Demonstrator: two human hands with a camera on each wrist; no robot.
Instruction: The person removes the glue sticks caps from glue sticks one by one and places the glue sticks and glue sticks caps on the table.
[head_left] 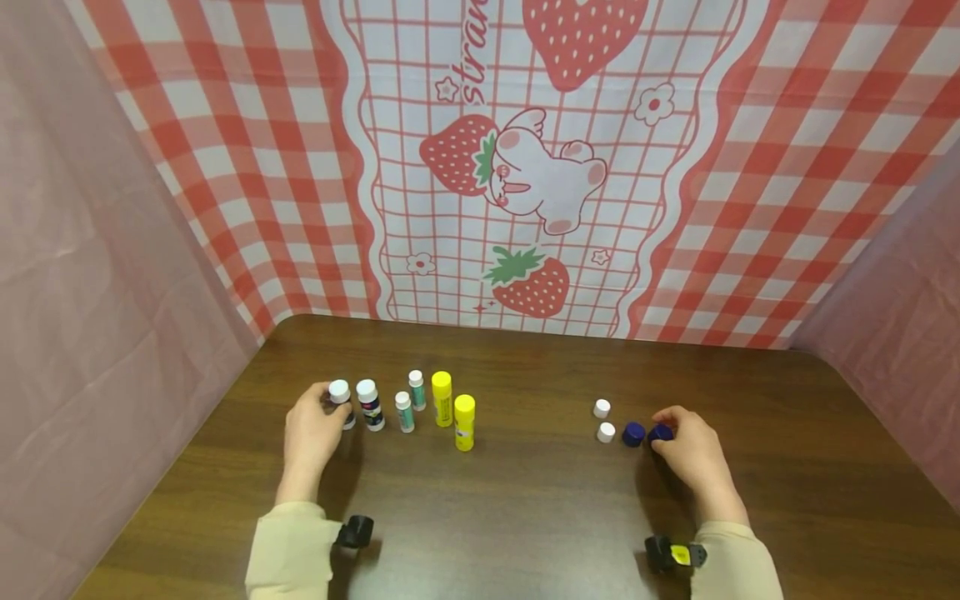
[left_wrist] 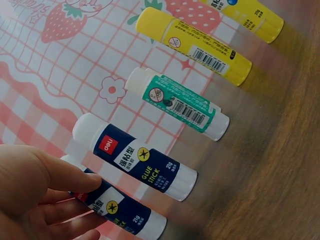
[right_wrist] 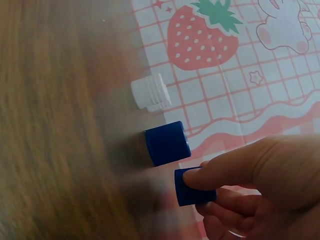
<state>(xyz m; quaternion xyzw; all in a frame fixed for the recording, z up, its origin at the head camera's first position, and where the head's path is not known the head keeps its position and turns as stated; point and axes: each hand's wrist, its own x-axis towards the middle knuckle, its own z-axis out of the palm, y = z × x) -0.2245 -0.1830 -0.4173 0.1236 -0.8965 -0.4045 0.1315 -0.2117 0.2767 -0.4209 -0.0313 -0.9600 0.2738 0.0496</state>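
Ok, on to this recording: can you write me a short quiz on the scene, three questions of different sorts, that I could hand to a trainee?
1. How many yellow sticks are in view?

2. What does the left grip hold?
A) a teal stick
B) a navy stick
C) a white cap

3. True or false: the right grip holds a white cap.

Key:
1. Two.
2. B.
3. False; it holds a blue cap.
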